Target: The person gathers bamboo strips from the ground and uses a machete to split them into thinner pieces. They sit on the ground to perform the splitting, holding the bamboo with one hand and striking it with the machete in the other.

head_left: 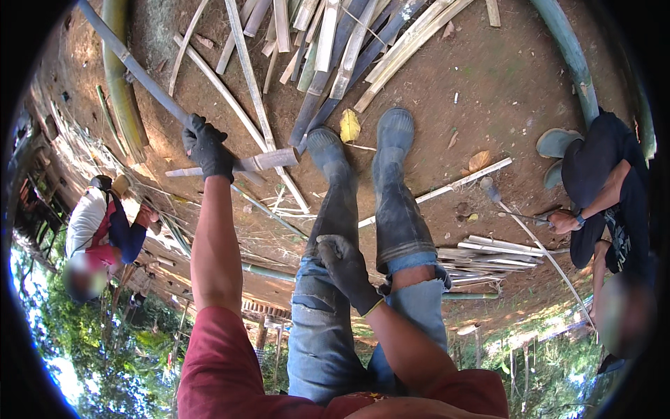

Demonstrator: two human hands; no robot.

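Observation:
My left hand (206, 147), in a black glove, is closed around a long grey bamboo pole (132, 66) that runs off to the upper left. A flat pale slat (269, 160) crosses just under that hand; whether the hand also holds it I cannot tell. My right hand (345, 269), also in a black glove, rests flat on my jeans (317, 328) at the knee, holding nothing. My two dark rubber boots (395, 133) stand on the bare earth beyond.
A heap of split bamboo slats (335, 42) lies ahead of the boots, and a smaller bundle (488, 255) to the right. A thick green bamboo stem (124, 98) lies left. One person (105, 223) crouches left, another (614, 195) right, hand on a thin strip.

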